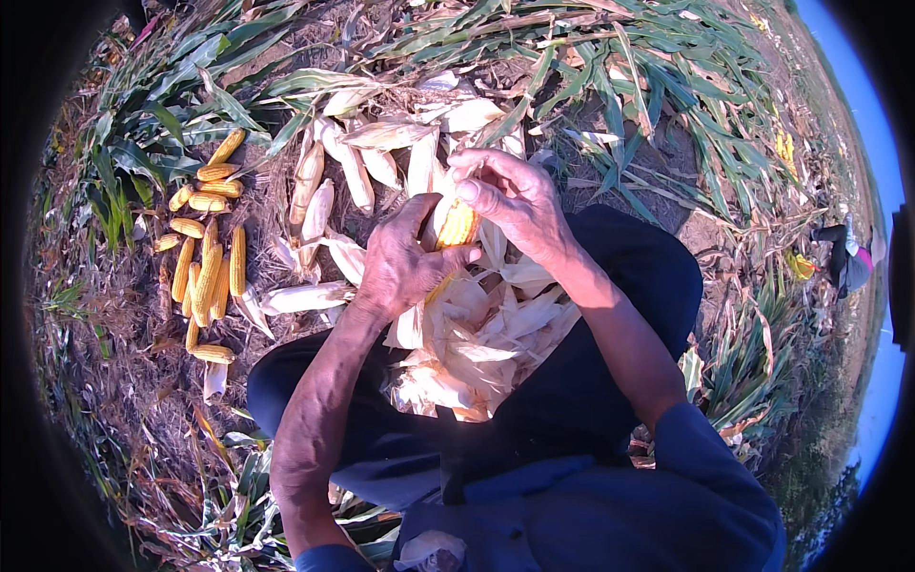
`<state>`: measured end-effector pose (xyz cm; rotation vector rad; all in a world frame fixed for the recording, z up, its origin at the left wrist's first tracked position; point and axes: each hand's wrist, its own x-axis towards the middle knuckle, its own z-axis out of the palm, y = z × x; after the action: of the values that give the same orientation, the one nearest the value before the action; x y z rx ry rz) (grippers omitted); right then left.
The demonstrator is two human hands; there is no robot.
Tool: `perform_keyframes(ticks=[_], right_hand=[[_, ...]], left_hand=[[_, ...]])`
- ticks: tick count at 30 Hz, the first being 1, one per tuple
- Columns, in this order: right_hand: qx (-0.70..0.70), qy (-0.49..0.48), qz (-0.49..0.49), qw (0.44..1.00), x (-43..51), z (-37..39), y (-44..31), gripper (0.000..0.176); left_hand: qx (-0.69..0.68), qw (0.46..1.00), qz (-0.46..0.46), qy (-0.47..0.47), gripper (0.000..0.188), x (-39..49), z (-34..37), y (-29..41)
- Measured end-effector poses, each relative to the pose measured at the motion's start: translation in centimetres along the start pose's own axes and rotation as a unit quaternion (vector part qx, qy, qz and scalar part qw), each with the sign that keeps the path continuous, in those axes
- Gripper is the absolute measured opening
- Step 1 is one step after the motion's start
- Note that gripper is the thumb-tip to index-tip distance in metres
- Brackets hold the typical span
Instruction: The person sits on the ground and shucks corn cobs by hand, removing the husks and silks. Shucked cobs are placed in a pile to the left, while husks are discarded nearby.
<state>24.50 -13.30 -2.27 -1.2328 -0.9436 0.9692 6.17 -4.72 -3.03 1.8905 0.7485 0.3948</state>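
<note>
Yellow kernels show on a partly husked ear of corn (458,225) above my lap. My left hand (404,261) grips the ear from the left, its thumb lying across the lower part. At the ear's upper end, my right hand (518,196) has its thumb and forefinger around a bit of pale husk (444,191). Some of the right fingers are hidden behind that hand. Loose dry husks (475,343) are heaped between my legs, below the ear. Ahead of my hands lie several ears still in their husks (350,168).
Several bare yellow ears (207,279) lie in a loose pile on the ground to the left. Cut green corn stalks and leaves (643,79) spread across the far side. Another person (851,261) is far off at the right, near a yellow bag (800,266).
</note>
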Motion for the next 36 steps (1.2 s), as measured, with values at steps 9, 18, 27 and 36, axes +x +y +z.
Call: perform_keyframes(ticks=[9, 18, 27, 36], right_hand=[[-0.032, 0.008, 0.049, 0.998, -0.7, -0.7, 1.7, 0.042], [0.366, 0.175, 0.214, 0.888, -1.4, 1.3, 2.3, 0.025], [0.517, 0.052, 0.179, 0.835, -1.8, 1.5, 2.1, 0.022], [0.186, -0.331, 0.244, 0.892, -5.2, 3.0, -0.5, 0.044]], left_hand=[[0.111, 0.991, 0.031, -0.071, 0.080, -0.3, -0.8, 0.5], [0.013, 0.994, 0.051, -0.091, 0.084, -0.2, -0.1, -0.5], [-0.340, 0.937, 0.001, 0.073, 0.053, 0.6, 1.6, -0.1], [-0.437, 0.884, -0.111, 0.124, 0.043, 2.6, -0.2, -1.7]])
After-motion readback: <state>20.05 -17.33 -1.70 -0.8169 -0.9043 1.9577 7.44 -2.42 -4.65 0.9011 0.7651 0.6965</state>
